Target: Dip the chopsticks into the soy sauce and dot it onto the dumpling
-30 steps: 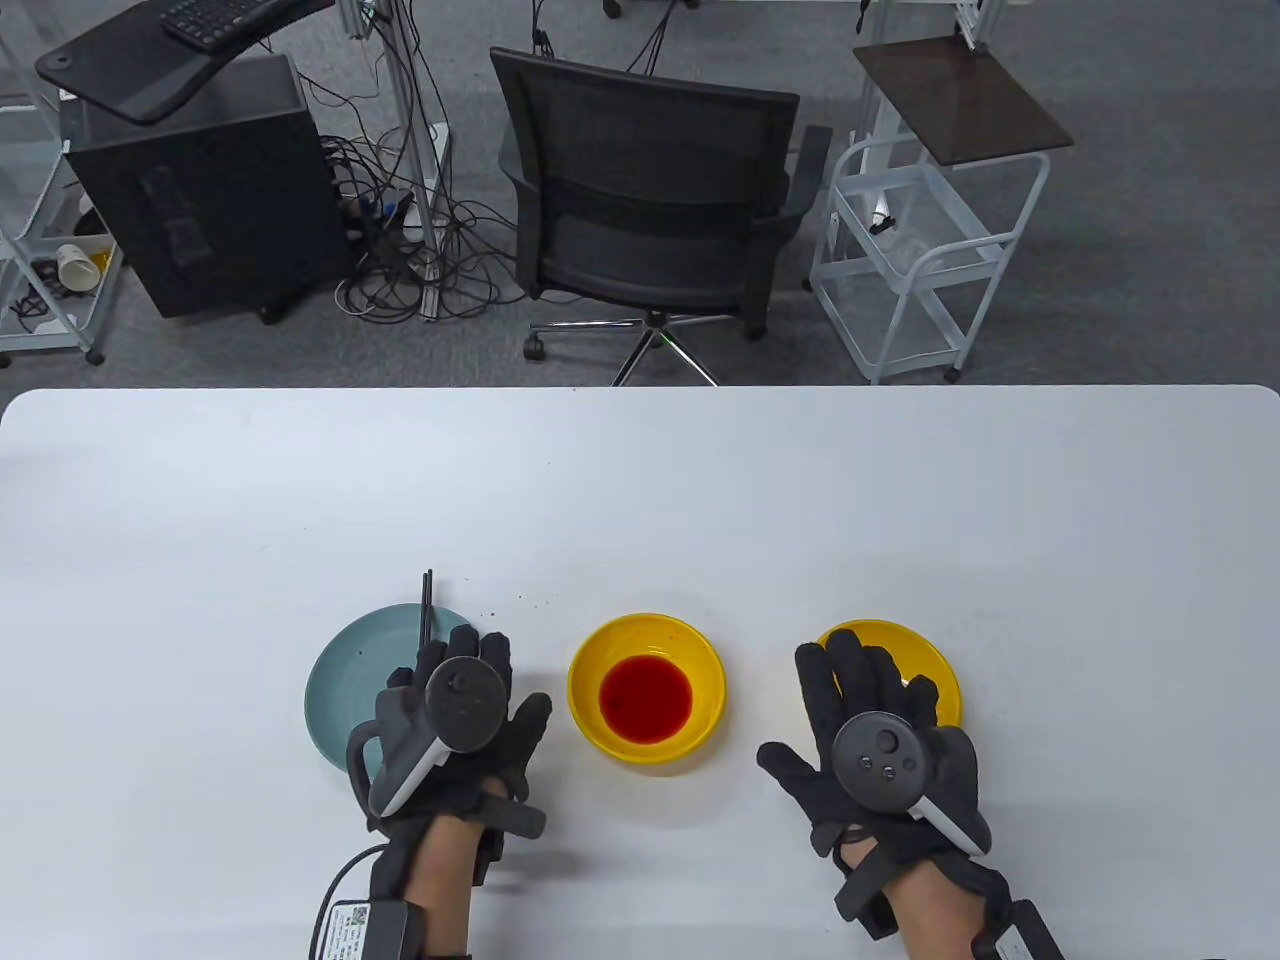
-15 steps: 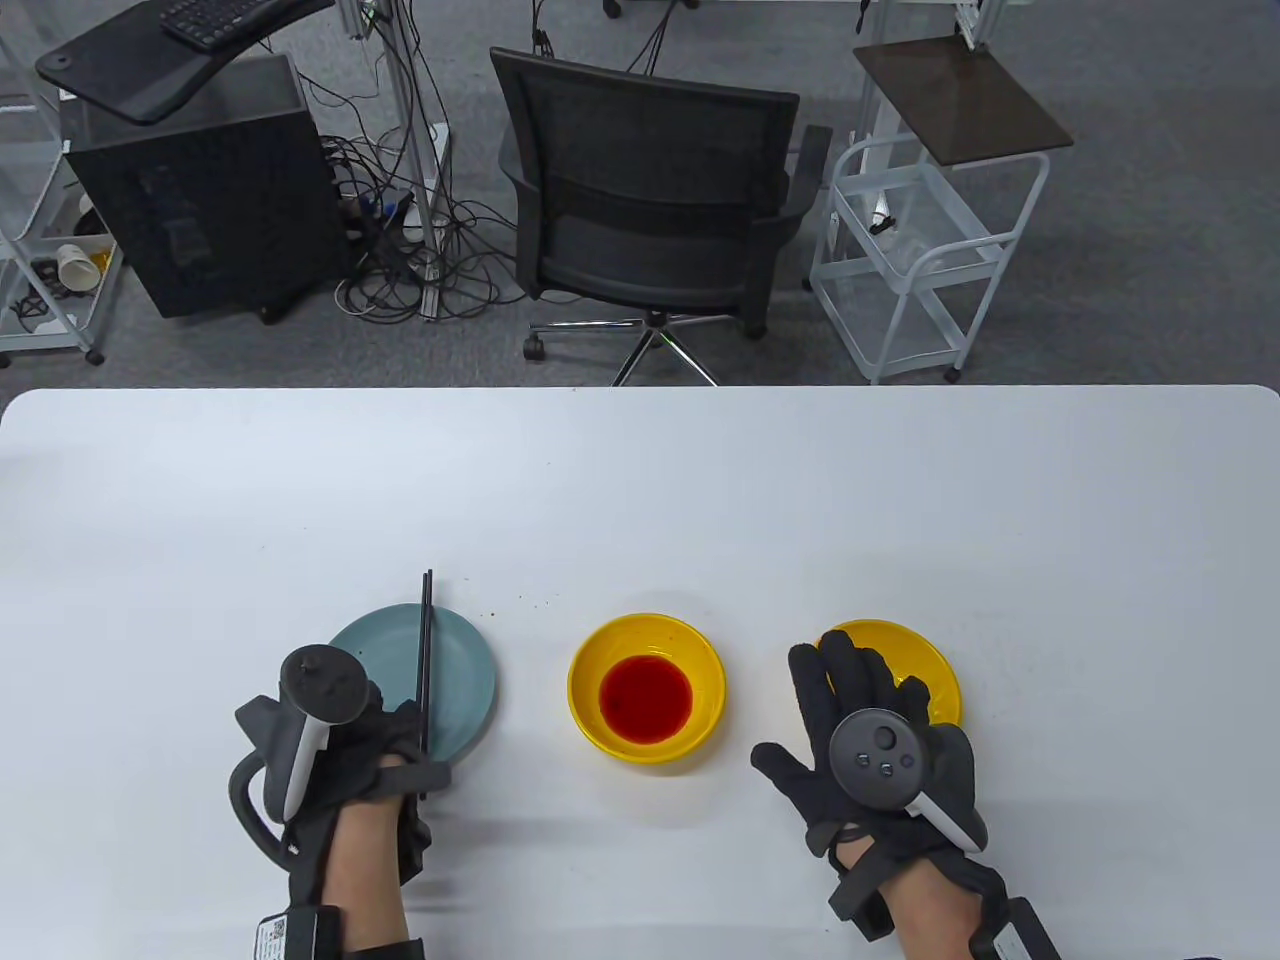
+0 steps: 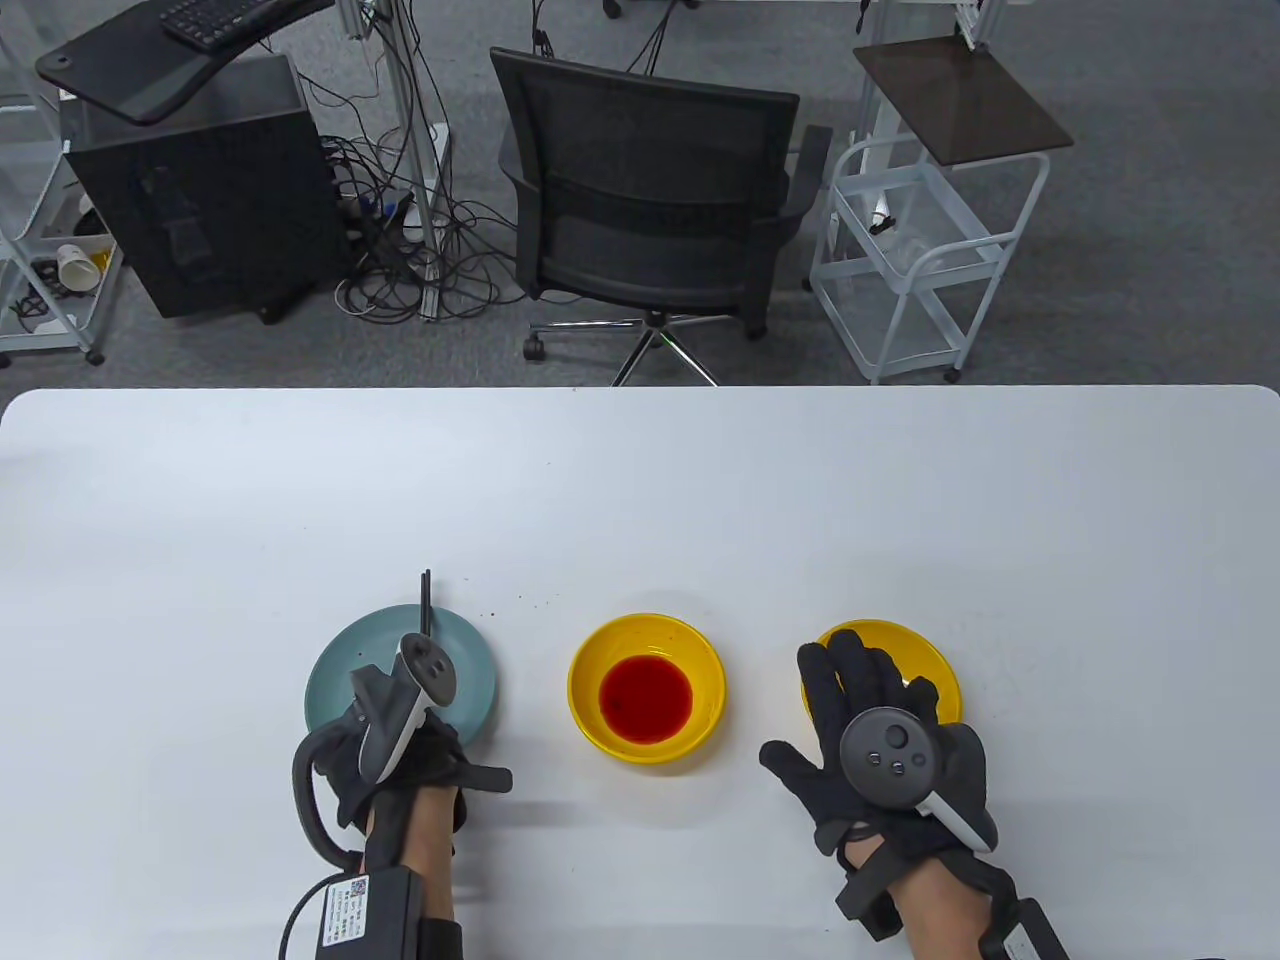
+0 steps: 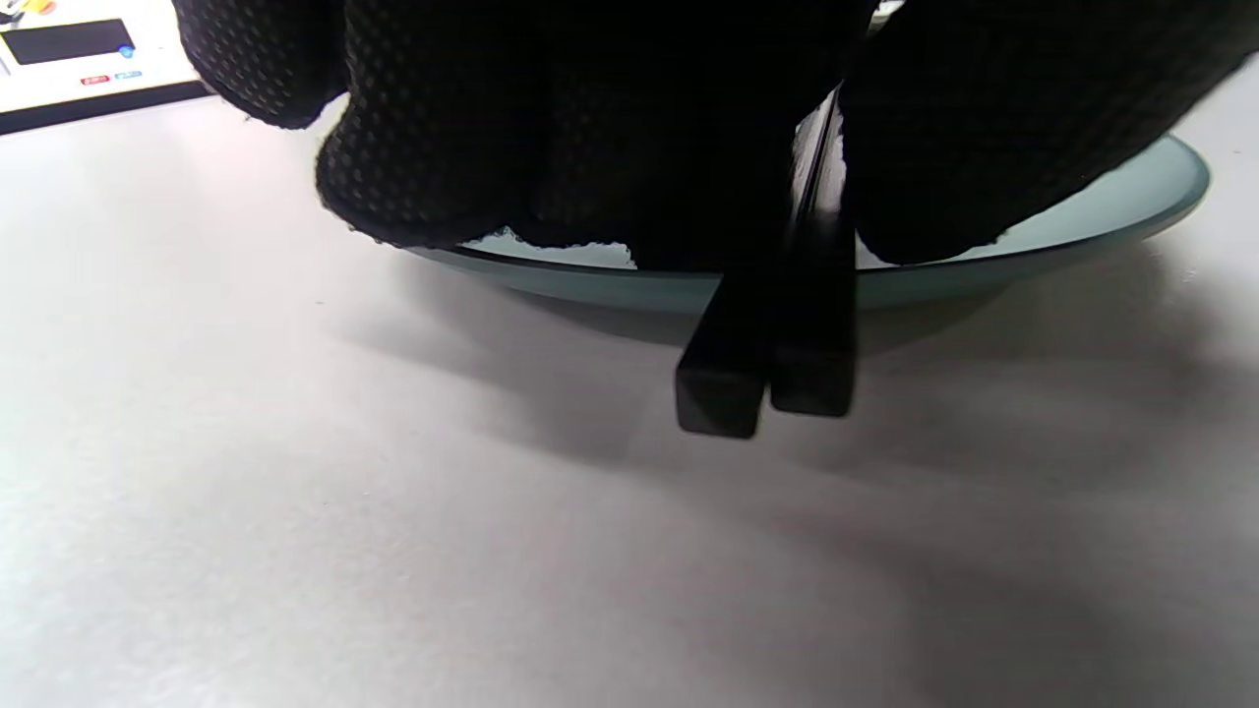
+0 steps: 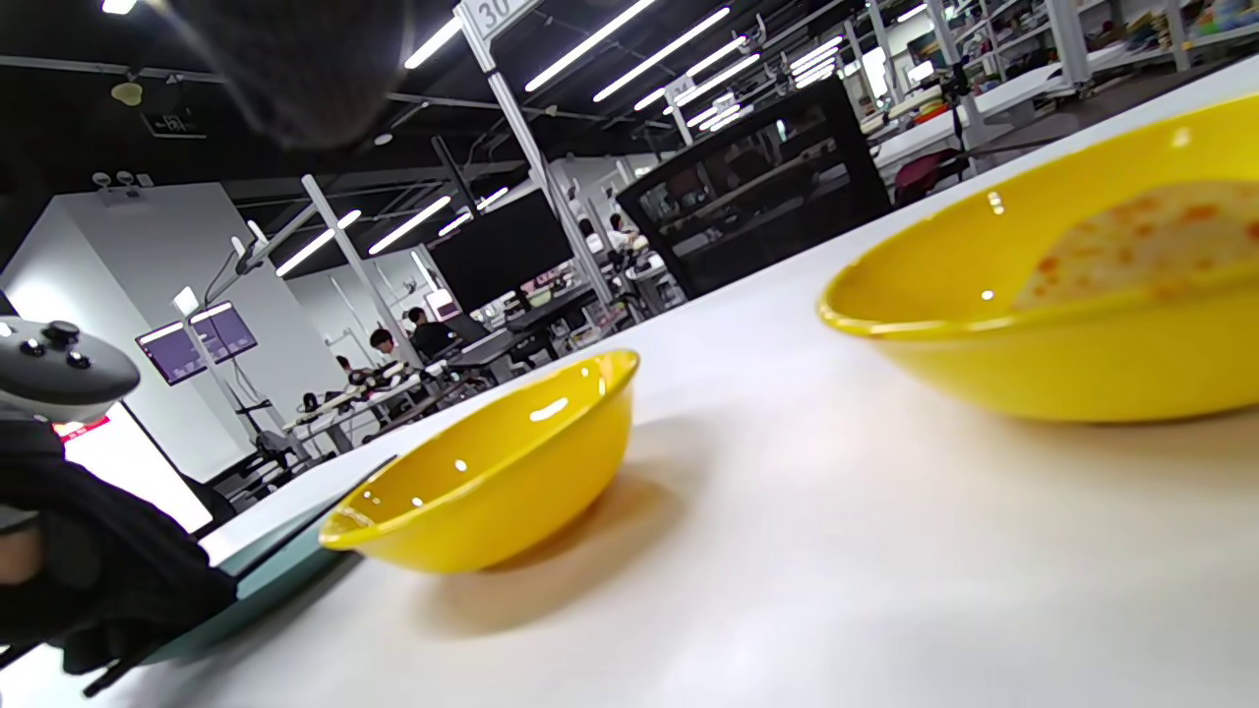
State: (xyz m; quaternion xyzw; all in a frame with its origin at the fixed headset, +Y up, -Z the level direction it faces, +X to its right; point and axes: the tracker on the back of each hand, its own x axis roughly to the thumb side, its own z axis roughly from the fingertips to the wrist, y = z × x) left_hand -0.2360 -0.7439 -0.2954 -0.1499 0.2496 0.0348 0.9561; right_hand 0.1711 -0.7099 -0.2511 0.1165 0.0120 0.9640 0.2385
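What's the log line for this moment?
left hand: grips chopsticks on plate | right hand: rests at dumpling dish | sauce: undipped

Overhead view; two low wrist close-ups.

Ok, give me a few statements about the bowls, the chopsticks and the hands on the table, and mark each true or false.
1. The black chopsticks lie across the pale teal round plate. True.
2. The yellow bowl in the middle holds red liquid. True.
3. The right hand holds the chopsticks. False: it lies with fingers spread over the yellow dish on the right; the left hand is at the chopsticks.
4. The chopstick tips are in the red sauce. False: they are over at the teal plate.
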